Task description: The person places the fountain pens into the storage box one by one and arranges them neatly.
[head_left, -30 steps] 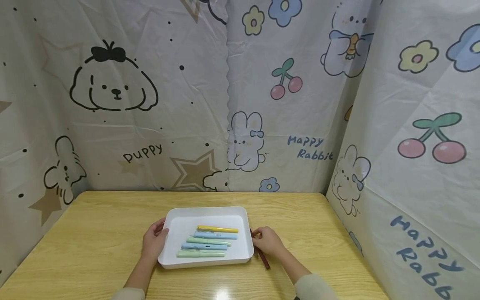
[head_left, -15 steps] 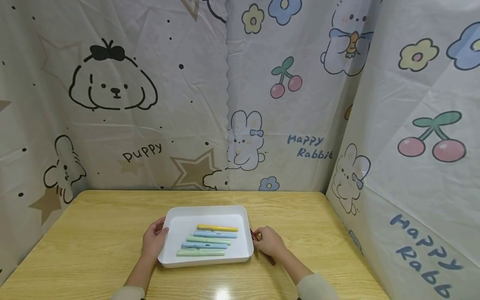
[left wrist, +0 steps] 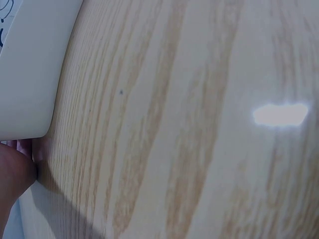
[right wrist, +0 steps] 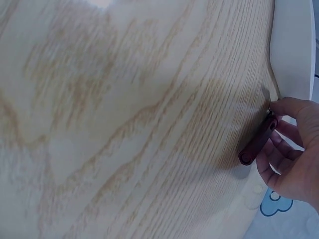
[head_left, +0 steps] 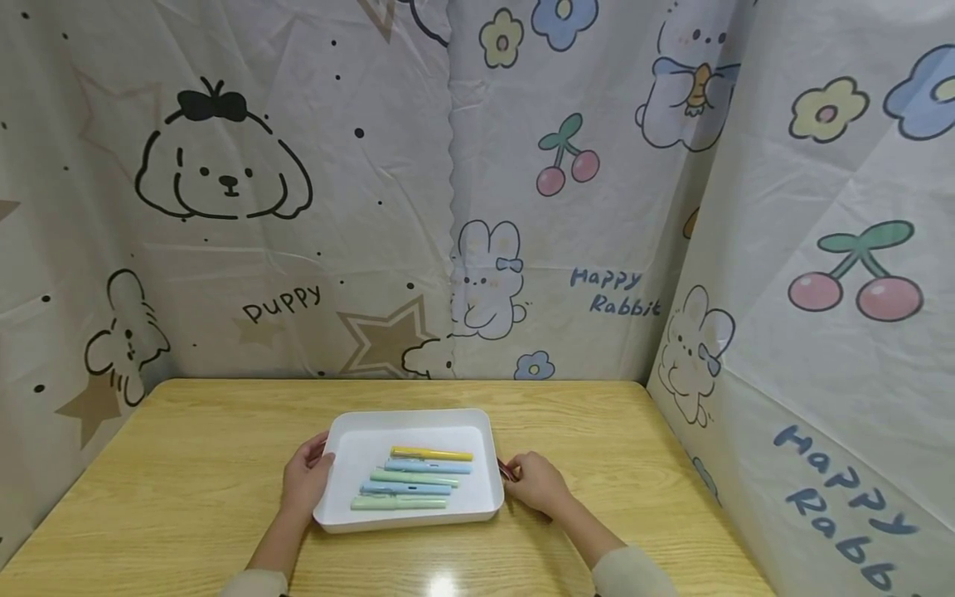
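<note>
A shallow white tray (head_left: 477, 427) sits on the wooden table, with several pens in it: a yellow pen (head_left: 431, 454) at the back, then blue and green pens in alternating rows. My left hand (head_left: 304, 473) holds the tray's left side, the thumb at the rim and some fingertips hidden behind the wall. Just outside the right wall, my right hand (head_left: 537, 482) pinches a dark red pen (right wrist: 256, 140) between thumb and fingers. The right wrist view shows this pen slanting low over the table, one end toward the camera; the hand covers most of it in the head view.
The light wooden table (head_left: 224, 414) extends around the tray on all sides. Printed cloth (head_left: 373, 207) with cartoon animals, flowers and cherries hangs behind the table and along its sides. A bright light reflection lies on the tabletop at the front.
The dark red pen has swung round in my right hand, its near end moving rightward and under the hand. My left hand, the tray and the pens in it stay in place.
</note>
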The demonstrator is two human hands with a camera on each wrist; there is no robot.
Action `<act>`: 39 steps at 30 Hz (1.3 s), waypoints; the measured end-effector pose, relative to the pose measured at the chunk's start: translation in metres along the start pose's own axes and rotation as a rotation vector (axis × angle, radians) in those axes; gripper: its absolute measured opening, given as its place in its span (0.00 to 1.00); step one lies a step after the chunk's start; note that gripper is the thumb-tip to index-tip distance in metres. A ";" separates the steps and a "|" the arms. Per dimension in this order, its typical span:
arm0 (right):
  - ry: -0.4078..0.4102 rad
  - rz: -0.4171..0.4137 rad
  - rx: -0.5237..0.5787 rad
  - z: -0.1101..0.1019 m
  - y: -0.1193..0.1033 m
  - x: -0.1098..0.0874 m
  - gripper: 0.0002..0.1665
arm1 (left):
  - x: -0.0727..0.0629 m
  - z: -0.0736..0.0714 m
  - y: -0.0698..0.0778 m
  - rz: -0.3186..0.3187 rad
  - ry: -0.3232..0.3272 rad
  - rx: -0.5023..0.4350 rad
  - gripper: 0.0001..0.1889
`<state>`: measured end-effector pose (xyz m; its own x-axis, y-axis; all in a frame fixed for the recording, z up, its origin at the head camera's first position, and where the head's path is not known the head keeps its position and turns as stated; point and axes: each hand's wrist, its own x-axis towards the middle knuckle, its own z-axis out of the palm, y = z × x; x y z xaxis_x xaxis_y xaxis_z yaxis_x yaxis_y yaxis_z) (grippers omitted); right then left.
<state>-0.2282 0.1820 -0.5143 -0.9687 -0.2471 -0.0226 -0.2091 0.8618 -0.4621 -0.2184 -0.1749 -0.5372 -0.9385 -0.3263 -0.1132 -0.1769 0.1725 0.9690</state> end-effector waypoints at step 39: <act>0.053 0.052 -0.018 -0.026 0.009 0.004 0.15 | 0.001 0.000 -0.001 -0.006 0.000 -0.020 0.23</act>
<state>-0.2376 0.2002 -0.4951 -0.9839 -0.1788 0.0012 -0.1606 0.8808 -0.4454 -0.2193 -0.1758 -0.5378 -0.9374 -0.3275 -0.1186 -0.1763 0.1524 0.9725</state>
